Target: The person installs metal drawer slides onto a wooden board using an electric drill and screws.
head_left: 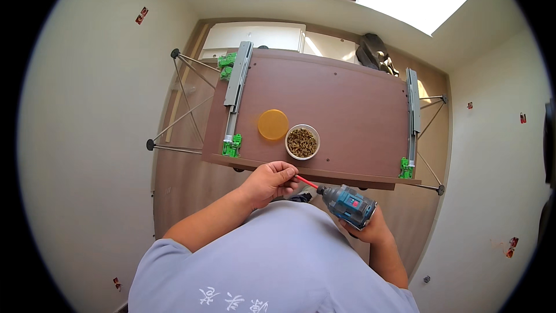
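My right hand (369, 229) grips a teal and black cordless impact driver (351, 204), which points to the left. From its chuck a long red driver bit (307, 182) reaches toward my left hand (271, 184). The left fingers are pinched together at the bit's tip; anything small between them is too hidden to name. Just beyond my hands, a round white tub (302, 142) full of small brass-coloured screws stands on a brown board (330, 104). A round orange-yellow lid (273, 124) lies beside it.
Grey metal drawer slides lie along the board's left side (238, 78) and right side (413, 104), with green plastic clips (232, 146) at their ends. Thin metal stand legs (188, 107) stick out sideways. Behind are white panels (255, 36) and a dark bag (373, 52).
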### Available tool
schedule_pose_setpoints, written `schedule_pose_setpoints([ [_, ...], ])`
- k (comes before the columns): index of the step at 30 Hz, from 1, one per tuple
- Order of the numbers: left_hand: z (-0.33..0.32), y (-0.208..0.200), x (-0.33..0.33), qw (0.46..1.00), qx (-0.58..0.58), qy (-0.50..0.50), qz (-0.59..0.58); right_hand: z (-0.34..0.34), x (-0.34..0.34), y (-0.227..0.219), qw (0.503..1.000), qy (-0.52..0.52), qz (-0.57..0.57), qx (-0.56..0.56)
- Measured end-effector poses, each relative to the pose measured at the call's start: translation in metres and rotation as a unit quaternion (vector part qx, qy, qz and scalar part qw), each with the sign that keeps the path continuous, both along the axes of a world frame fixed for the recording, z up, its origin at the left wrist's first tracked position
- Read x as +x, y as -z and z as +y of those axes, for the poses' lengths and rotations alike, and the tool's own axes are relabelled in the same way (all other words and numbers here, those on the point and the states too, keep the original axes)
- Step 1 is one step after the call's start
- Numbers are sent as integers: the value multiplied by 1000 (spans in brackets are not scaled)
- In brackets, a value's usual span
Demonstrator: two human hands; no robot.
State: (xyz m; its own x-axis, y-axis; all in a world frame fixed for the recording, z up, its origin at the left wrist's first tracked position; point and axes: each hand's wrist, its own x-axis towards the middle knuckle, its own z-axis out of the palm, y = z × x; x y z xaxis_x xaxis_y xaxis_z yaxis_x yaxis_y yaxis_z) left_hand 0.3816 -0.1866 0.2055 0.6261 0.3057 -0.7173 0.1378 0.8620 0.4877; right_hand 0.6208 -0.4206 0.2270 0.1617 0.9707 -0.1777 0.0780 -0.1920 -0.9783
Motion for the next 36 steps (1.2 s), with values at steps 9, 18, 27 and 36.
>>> schedule_pose_setpoints([
  [9, 77, 35, -96, 995, -78, -12, -65, 86, -106, 24, 999, 31, -19, -26],
  [18, 273, 161, -272, 876, 436, -17, 206, 253, -220, 48, 985, -14, -88, -147],
  [27, 351, 211, -291, 897, 292, 267, 199, 379, -301, 53, 947, -75, -131, -284],
  [36, 362, 238, -317, 908, 271, 276, 159, 431, -333, 51, 925, -132, -207, -289],
])
